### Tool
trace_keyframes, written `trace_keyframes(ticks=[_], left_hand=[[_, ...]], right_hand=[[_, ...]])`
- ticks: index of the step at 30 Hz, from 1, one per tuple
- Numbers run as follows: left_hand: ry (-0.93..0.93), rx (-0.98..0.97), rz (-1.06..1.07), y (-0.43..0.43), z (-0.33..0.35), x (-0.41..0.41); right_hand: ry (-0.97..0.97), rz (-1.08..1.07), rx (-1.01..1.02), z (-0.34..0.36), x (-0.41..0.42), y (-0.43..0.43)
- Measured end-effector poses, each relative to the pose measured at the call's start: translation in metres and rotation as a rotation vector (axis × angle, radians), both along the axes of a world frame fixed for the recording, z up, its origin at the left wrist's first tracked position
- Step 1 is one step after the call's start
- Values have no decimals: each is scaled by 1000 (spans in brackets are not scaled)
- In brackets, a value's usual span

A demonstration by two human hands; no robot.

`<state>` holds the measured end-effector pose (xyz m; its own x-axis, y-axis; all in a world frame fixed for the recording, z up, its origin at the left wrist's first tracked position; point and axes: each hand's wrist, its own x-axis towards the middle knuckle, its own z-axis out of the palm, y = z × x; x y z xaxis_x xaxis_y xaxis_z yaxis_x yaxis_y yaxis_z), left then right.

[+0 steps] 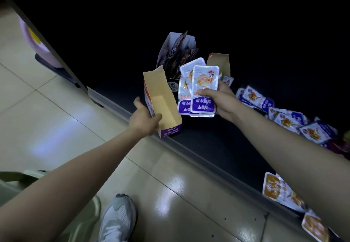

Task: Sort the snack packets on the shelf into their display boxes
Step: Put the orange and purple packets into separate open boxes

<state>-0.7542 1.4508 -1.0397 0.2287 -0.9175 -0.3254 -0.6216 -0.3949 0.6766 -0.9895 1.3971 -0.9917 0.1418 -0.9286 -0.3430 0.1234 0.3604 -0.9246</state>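
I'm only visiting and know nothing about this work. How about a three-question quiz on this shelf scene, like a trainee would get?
1. True or false: the right hand holds a stack of purple-and-white packets.
2. What does the left hand grip? A) a dark packet B) the open display box C) nothing
3. Fill in: the loose packets at the bottom right of the shelf are white and ___.

Key: 1 true; 2 B; 3 orange.
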Motion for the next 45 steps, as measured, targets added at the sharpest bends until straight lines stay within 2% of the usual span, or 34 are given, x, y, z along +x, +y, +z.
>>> trace_keyframes(ticks=[3, 5, 14, 19, 23, 25, 26, 28, 30, 32, 34, 36, 38, 40, 42, 45], left_hand=[[6, 41, 36, -12, 0, 2], [-10, 54, 9, -15, 2, 1], [-28, -53, -195, 1, 4, -34], [76, -86, -221, -5, -2, -42], [180, -75, -204, -13, -10, -47], [157, -55, -225, -15, -10, -49], [85, -71, -233, -15, -9, -50], [-88, -212, -202, -14, -4, -54], [-170, -453, -197, -14, 8, -62], [-164, -649, -286, -18, 21, -77], [-110, -711, -481, -28, 32, -100], [-94, -628, -752, -40, 39, -131], [-191, -390, -1032, -50, 42, -166], [-318, -106, -1235, -58, 38, -198], [-350, 50, -1318, -65, 27, -222], [-424, 85, -1306, -75, 3, -247]], right_hand=[[25, 14, -7, 5, 14, 1], [108, 41, -31, 6, 26, 0], [735, 235, -149, -12, 33, 8], [754, 221, -187, -26, 22, 14], [844, 249, -240, -32, 13, 12], [836, 314, -228, -33, 9, 12], [802, 339, -222, -32, 7, 12], [713, 348, -214, -30, 0, 11], [652, 304, -222, -25, -11, 10], [645, 230, -242, -20, -29, 9], [671, 161, -229, -19, -55, 11], [725, 79, -168, -26, -87, 15], [836, 15, -116, -41, -123, 26], [1009, 39, -83, -57, -156, 39], [1200, 137, -50, -72, -183, 50], [1372, 300, 25, -86, -209, 66]])
